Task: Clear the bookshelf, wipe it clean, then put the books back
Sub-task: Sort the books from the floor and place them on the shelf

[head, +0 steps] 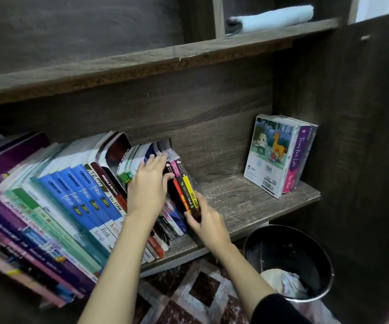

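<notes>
**Both hands on the leaning books, lower shelf**

We're right up at the dark wood-grain bookshelf. The lower shelf [247, 202] is a worn, scuffed board, bare in the middle. On its left, a long row of books [76, 202] leans over, blue spines in the centre. At the row's right end sit a few slim books [184, 190] with red, yellow and pink spines.

The left hand [148, 183] lies on the leaning tops, fingers straight, thumb against a dark spine. The right hand [208, 220] grips the slim books at their lower end, fingers curled round them.

Far right, two books [280, 155] stand upright against the side panel [352, 136]. On the shelf above lies a rolled pale cloth [270, 19]. On the floor, a black bin [268, 244] holds crumpled paper, beside a patterned rug [200, 288].
</notes>
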